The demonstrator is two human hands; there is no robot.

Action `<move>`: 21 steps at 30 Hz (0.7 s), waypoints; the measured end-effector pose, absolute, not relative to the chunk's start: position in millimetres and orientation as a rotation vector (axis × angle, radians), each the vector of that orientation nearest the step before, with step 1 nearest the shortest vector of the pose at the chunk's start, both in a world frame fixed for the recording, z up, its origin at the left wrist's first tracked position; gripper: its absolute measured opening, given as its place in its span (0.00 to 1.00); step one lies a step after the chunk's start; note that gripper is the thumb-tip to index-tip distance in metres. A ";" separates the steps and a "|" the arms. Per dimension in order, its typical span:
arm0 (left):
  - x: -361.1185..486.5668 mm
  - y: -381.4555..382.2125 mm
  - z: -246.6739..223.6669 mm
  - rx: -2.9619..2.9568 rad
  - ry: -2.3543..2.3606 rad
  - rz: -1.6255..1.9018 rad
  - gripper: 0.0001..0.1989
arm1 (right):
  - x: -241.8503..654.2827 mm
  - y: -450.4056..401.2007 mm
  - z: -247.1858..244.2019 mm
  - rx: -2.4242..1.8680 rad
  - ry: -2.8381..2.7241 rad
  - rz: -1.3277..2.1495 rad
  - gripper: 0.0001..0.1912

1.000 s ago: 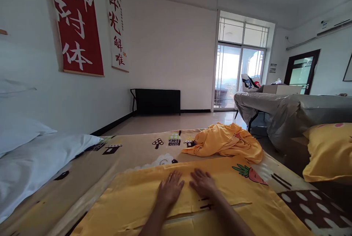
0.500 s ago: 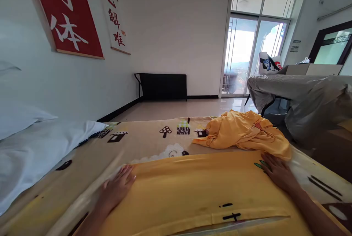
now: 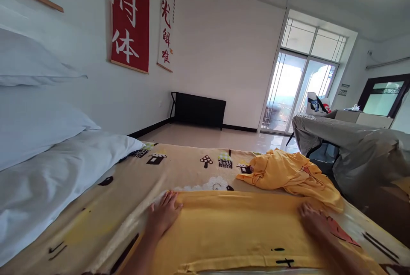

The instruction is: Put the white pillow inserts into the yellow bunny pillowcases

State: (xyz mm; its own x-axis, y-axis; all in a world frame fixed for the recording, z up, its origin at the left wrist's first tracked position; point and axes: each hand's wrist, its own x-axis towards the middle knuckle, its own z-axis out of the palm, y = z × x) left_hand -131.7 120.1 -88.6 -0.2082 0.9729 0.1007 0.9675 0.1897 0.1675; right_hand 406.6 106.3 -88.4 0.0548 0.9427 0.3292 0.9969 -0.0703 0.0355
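Observation:
A yellow pillowcase (image 3: 237,228) lies spread flat before me, with a hemmed slit across its near part and small black prints. My left hand (image 3: 165,214) rests on its far left corner, fingers stretched out and lying flat. On the far right part lies my right hand (image 3: 314,220), slightly blurred, its fingers flat on the cloth. A red print shows beside that hand. Just beyond it is a crumpled yellow cloth (image 3: 288,172), heaped on the bed.
Beneath everything is a beige patterned bed cover (image 3: 185,164). Several white pillows (image 3: 83,159) are stacked at the left. A plastic-covered table (image 3: 346,127) stands at the right, and a black folded frame (image 3: 200,110) leans against the far wall.
The view has turned left and tilted up. My right hand has slid inward from the pillowcase's right edge, uncovering a red print. My left hand stays at the far left corner.

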 end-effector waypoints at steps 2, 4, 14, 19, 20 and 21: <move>-132.9 119.8 -88.5 1.950 2.397 0.346 0.28 | 347.3 107.1 -81.0 -2.038 -2.100 -0.370 0.20; -134.1 119.3 -88.8 1.945 2.393 0.377 0.28 | 278.0 104.2 -75.4 -1.880 -2.230 -0.322 0.23; -138.0 118.2 -87.4 1.933 2.366 0.333 0.27 | 111.5 101.1 -78.6 -1.016 -2.644 0.451 0.27; -138.1 118.4 -85.3 1.940 2.374 0.303 0.27 | 243.9 130.3 -89.5 -1.567 -2.431 0.299 0.29; -137.8 117.7 -84.8 1.944 2.371 0.307 0.27 | 277.3 128.0 -89.8 -1.658 -2.368 0.272 0.29; -137.6 117.0 -84.2 1.946 2.368 0.312 0.27 | 310.3 122.6 -89.4 -1.756 -2.301 0.247 0.29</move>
